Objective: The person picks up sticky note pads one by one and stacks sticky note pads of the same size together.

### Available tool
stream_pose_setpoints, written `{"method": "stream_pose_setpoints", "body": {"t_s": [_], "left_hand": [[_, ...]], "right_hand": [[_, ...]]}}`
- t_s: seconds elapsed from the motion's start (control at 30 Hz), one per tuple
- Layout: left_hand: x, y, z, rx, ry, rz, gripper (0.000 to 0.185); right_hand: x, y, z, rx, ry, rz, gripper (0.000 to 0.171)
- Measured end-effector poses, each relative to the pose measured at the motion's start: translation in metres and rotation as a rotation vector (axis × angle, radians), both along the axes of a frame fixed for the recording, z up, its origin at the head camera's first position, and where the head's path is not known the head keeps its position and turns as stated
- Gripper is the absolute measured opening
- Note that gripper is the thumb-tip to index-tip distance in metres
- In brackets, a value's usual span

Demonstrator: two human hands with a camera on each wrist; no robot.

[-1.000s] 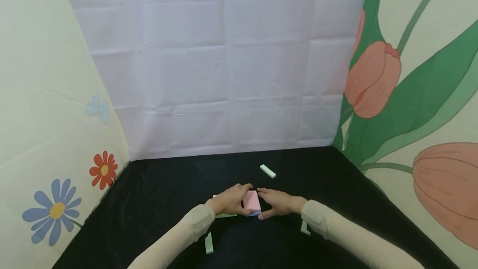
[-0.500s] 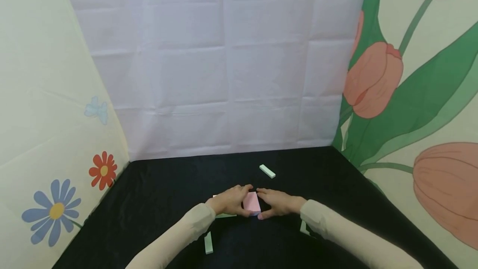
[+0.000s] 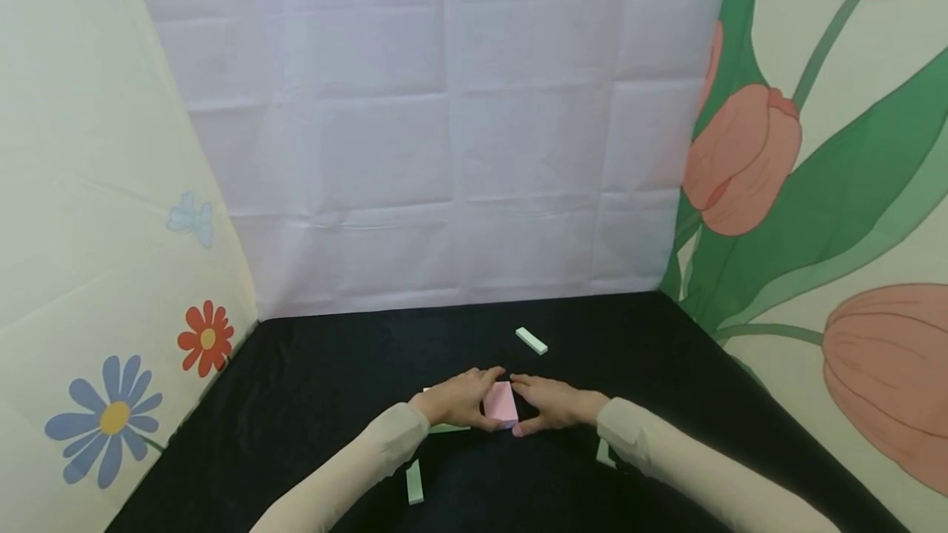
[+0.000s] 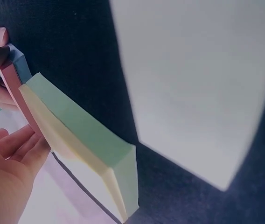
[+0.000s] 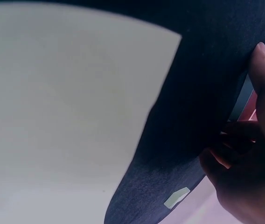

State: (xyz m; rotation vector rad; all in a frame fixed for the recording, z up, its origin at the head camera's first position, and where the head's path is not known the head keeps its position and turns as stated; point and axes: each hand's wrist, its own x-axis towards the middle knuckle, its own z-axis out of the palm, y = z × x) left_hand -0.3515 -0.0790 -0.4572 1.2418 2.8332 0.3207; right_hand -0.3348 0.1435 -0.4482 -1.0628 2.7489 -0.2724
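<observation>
Presently, in the head view, both hands meet at the middle of the black counter around a pink pad of notes. The left hand holds its left edge with curled fingers, and the right hand holds its right edge likewise; each grip is closed on the pad. A green strip lies apart beyond the hands, a second strip lies near the left sleeve, and a green and yellow pad shows just under the left wrist.

In the left wrist view, the left hand has its fingers curled against the pink pad, which has a blue layer beneath; the green and yellow pad lies just beside it.

In the right wrist view, the right hand is dark and close, its fingertips on the pad's edge; little else can be made out.

Judged step: the pad is being squared or steadied between both hands. The next move calls for even pressure from both sides so the sheets do not skew.

Against the earlier frames, the hands are in the same place and the pad appears slightly more covered, its blue underside no longer showing.
</observation>
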Motion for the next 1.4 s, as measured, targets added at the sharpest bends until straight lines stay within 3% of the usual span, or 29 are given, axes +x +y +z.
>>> {"method": "stream_pose_setpoints", "body": {"t_s": [1.03, 1.4], "left_hand": [[0.006, -0.002, 0.008, -0.032, -0.046, 0.005, 0.085], [0.006, -0.008, 0.016, -0.002, 0.060, -0.062, 0.053]], "right_hand": [[0.000, 0.002, -0.002, -0.022, -0.012, 0.004, 0.079], [-0.001, 0.003, -0.002, -0.032, -0.007, 0.013, 0.080]]}}
